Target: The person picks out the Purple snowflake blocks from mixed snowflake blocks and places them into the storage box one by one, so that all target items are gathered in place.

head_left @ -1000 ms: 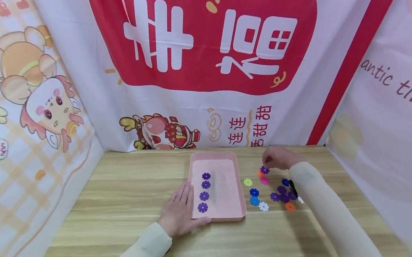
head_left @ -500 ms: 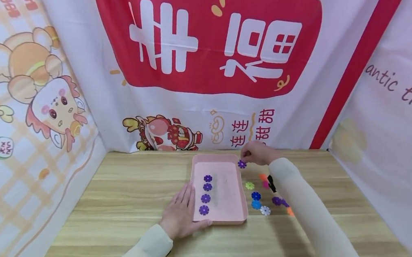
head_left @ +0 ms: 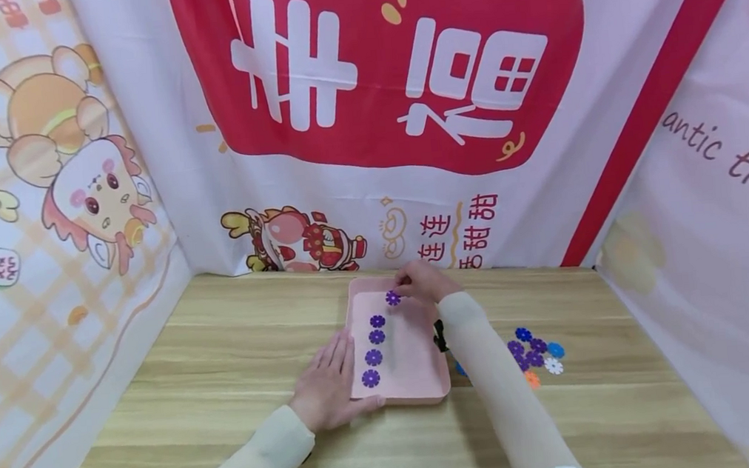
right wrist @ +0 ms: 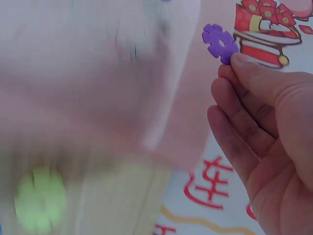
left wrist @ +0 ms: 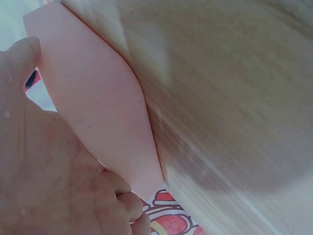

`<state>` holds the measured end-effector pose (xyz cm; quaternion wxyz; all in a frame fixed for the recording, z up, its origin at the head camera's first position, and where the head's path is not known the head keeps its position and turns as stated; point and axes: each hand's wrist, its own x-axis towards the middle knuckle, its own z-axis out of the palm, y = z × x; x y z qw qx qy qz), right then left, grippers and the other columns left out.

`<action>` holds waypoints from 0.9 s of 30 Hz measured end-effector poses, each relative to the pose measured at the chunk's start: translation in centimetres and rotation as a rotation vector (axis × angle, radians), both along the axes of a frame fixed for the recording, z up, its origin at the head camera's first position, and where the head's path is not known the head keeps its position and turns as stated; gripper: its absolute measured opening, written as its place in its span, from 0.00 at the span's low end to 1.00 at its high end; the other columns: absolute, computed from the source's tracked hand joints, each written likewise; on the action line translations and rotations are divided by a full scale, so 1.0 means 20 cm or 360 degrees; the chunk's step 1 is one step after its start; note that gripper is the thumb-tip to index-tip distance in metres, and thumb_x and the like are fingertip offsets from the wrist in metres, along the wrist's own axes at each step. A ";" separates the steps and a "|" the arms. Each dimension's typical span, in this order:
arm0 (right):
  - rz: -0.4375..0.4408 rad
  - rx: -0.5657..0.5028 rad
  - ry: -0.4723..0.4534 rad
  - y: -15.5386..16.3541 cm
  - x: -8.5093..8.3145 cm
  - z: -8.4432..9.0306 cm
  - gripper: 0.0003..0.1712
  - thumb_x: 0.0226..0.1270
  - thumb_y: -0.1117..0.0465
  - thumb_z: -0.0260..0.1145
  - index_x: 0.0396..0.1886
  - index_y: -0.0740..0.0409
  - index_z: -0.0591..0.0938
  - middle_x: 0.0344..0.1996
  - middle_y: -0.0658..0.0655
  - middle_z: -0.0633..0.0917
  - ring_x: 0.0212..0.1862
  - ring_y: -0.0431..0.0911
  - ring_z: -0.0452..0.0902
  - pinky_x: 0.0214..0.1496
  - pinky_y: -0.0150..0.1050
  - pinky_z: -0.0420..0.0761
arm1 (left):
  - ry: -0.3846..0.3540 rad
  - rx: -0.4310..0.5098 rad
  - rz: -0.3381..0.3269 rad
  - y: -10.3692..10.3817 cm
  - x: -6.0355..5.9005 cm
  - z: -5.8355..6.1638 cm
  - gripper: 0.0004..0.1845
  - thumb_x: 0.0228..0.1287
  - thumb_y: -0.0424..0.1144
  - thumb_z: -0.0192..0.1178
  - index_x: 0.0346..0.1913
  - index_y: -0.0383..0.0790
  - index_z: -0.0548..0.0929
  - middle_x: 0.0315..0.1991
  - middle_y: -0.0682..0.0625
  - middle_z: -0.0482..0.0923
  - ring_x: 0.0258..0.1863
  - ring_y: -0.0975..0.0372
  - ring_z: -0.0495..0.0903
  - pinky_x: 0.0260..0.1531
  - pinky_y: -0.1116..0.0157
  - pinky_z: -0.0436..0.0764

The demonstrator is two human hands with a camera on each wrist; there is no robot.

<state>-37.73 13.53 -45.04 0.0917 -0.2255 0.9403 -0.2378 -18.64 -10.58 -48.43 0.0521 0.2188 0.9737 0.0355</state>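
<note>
My right hand (head_left: 424, 283) pinches a purple snowflake disc (right wrist: 220, 43) between thumb and forefinger, over the far end of the pink tray (head_left: 420, 378). The disc is notched like a flower, with a small hole in its middle. Four-sided and shallow, the tray holds a column of several purple discs (head_left: 373, 357) along its left side. My left hand (head_left: 324, 387) rests along the tray's left edge with its fingers straight and the thumb at the near-left corner. In the left wrist view the fingers and thumb (left wrist: 27, 54) touch the tray's rim.
Right of the tray lies a loose cluster of purple, blue, white and orange discs (head_left: 533, 354), partly behind my right sleeve (head_left: 494, 379). A yellow-green disc (right wrist: 40, 200) lies beside the tray in the right wrist view. A printed cloth (head_left: 364, 116) hangs behind the table.
My right hand has carried the purple disc leftward from the loose discs to over the tray's far end. The left hand stays at the tray's left edge.
</note>
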 end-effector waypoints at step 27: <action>-0.0373 0.0136 -0.0124 -0.21 -0.03 -0.16 0.06 0.74 0.55 0.72 0.37 0.47 0.92 0.33 0.46 0.88 0.39 0.44 0.84 0.51 0.42 0.85 | -0.0008 0.0014 0.0002 0.00 0.00 0.01 0.65 0.65 0.82 0.49 0.83 0.27 0.54 0.86 0.33 0.48 0.86 0.43 0.51 0.85 0.48 0.59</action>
